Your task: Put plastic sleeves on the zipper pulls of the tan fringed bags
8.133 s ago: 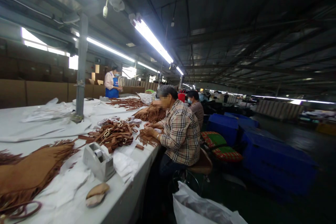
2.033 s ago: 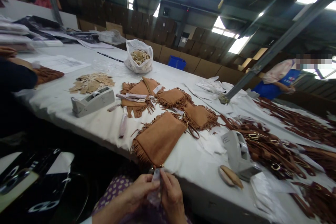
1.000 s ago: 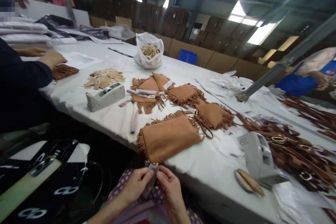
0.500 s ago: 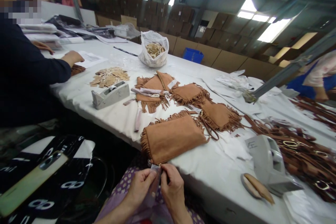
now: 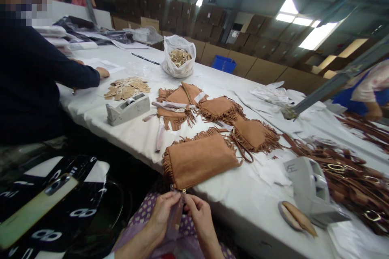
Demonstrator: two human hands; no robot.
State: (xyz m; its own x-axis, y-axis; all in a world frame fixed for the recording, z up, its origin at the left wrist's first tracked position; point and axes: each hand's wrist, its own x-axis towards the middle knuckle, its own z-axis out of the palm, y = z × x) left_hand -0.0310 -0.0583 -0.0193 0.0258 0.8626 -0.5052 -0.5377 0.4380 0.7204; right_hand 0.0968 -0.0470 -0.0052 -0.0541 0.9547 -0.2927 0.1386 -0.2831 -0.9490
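Note:
My left hand (image 5: 162,215) and my right hand (image 5: 198,213) meet just below the table's front edge, both pinched on a small clear wrapper (image 5: 177,214) around the metal fitting at the corner of a tan fringed suede bag (image 5: 199,158). That bag lies flat on the white-covered table (image 5: 243,198), its corner hanging over the edge toward my lap. Several more fringed bags (image 5: 212,109) lie beyond it.
A grey tape dispenser (image 5: 127,109) stands at left and another (image 5: 310,190) at right, next to an oval pad (image 5: 296,213). Brown straps with gold buckles (image 5: 343,170) pile at the right. A bag of tags (image 5: 178,61) sits at the back. A dark-sleeved person (image 5: 33,85) works at left.
My view has swung from the neighbours on the right to the bags in front of me. My fingers keep working the wrapper at the bag's corner. The person at left reached across the table.

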